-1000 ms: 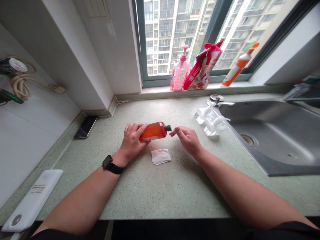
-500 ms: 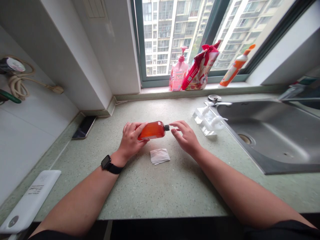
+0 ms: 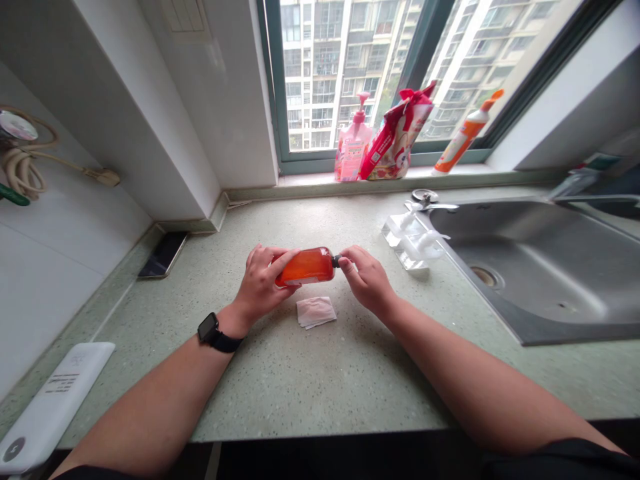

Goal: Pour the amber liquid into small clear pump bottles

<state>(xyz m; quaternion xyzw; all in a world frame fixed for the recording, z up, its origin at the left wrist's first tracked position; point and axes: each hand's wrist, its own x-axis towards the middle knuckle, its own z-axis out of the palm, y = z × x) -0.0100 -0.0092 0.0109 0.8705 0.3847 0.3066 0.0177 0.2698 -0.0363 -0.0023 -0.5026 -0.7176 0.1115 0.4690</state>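
An amber bottle [image 3: 309,266] with a label on its underside lies sideways above the counter, its neck pointing right. Wrapped round its base end is my left hand [image 3: 263,280], fingers over the top and thumb below. My right hand [image 3: 367,277] is closed with thumb and fingertips on the small black cap [image 3: 336,261], which the fingers partly cover. Just below the bottle, a folded white tissue [image 3: 317,312] rests on the counter. Two clear pump bottles [image 3: 413,250] with white pumps lie to the right of my right hand.
A steel sink [image 3: 520,337] takes up the right side. On the sill stand a pink pump bottle [image 3: 353,153], a red bag [image 3: 397,143] and an orange-and-white bottle [image 3: 460,143]. A phone [image 3: 163,255] and a long white device [image 3: 57,403] lie along the left wall.
My right hand has closed its fingers onto the black cap, where before they were spread just beside it. The bottle has shifted slightly, still in my left hand.
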